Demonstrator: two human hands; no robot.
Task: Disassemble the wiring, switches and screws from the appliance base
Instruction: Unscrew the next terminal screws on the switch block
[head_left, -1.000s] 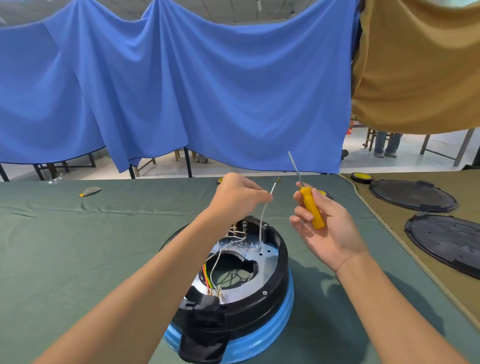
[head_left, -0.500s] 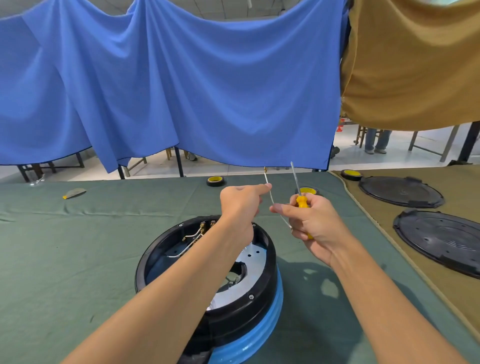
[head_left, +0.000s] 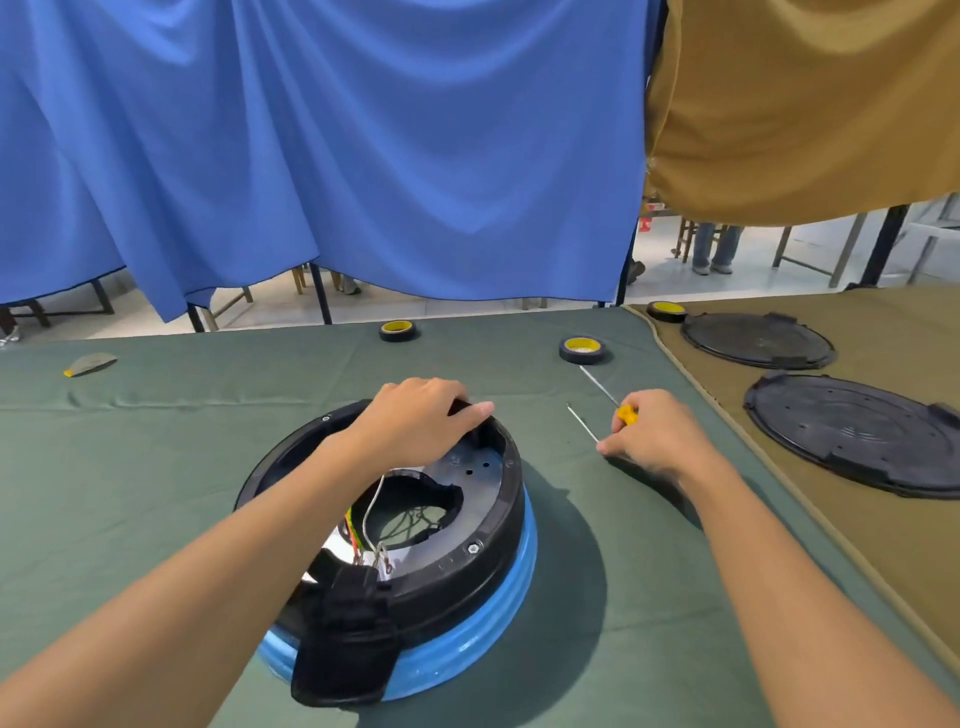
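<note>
Over the far rim, left hand (head_left: 415, 421) grips the appliance base (head_left: 498, 499), probably steadying it. Right hand (head_left: 654, 441) clutches the yellow screwdriver (head_left: 626, 414), one fingertip pinning a loose wire (head_left: 582, 423) just ahead.

On my feed the left hand (head_left: 421, 415) grips the far rim of the black-and-blue appliance base (head_left: 467, 561), which sits on the green cloth (head_left: 156, 467). The right hand (head_left: 654, 436) rests on the cloth to its right, holding the yellow-handled screwdriver (head_left: 626, 414), whose shaft points away toward a tape roll (head_left: 582, 349). I see its fingertips at the near end of a thin loose wire (head_left: 582, 423) lying just beside the screwdriver.
</note>
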